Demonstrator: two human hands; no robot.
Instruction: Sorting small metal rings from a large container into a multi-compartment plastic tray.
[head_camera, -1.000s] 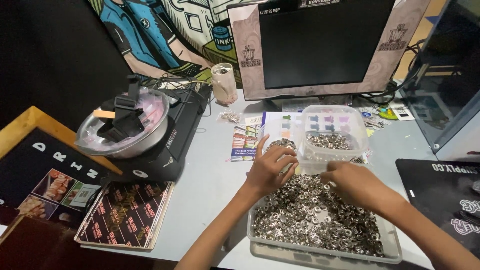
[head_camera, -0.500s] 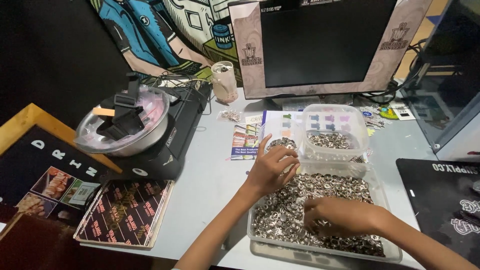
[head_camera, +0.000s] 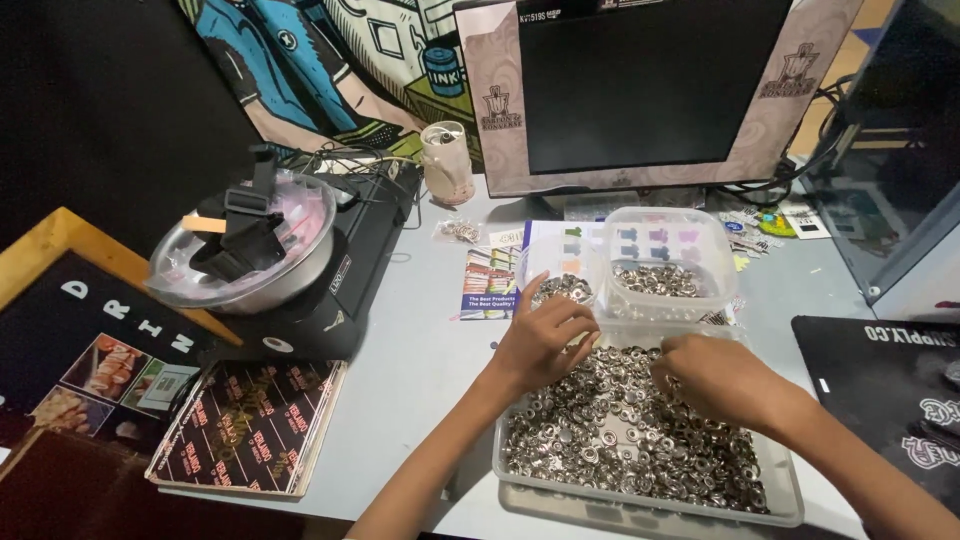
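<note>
Silver metal rings fill a clear tray (head_camera: 520, 470) at the table's front edge. Left hand (head_camera: 543, 338) and right hand (head_camera: 722, 378) curl loosely over the rings (head_camera: 610, 440). A striped leaflet (head_camera: 492, 283) lies behind.

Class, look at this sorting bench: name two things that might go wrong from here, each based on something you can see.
1. The large tray of small metal rings sits near the table's front edge; a nudge might tip it off.
2. The left hand works close to the small round tub; a knock might scatter its rings across the leaflet.

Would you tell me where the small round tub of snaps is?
The small round tub sits just beyond the left hand, left of the square tub.
</note>
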